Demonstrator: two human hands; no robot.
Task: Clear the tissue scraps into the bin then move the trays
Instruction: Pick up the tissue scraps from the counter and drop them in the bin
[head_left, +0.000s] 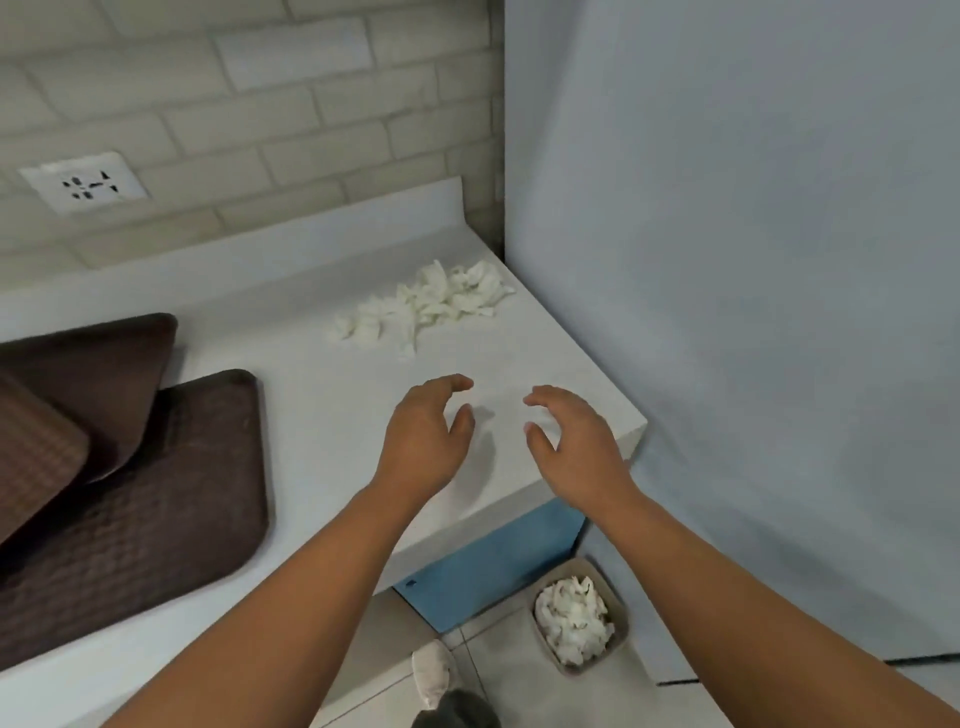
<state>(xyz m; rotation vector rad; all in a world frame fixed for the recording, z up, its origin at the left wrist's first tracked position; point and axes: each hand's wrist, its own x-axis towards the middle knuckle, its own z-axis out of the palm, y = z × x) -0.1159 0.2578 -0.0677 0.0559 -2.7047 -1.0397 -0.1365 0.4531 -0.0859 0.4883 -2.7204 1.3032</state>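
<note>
White bench (311, 395) is carrying tissue scraps (426, 306) by its far right edge; left hand (423, 436) and right hand (576, 441) are hovering open, empty, over bare surface; bin (569, 566) is sitting below the corner, trays (156, 493) overlapping leftward

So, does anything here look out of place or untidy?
Yes. A loose pile of tissue scraps lies on the counter near its far right corner, not in the bin below. The brown trays at the left overlap crookedly.

The stacked trays (130, 519) ran off the left edge, each hiding part of the one beneath; the floor of the bin (571, 567) lay buried under tissue (574, 621).
</note>
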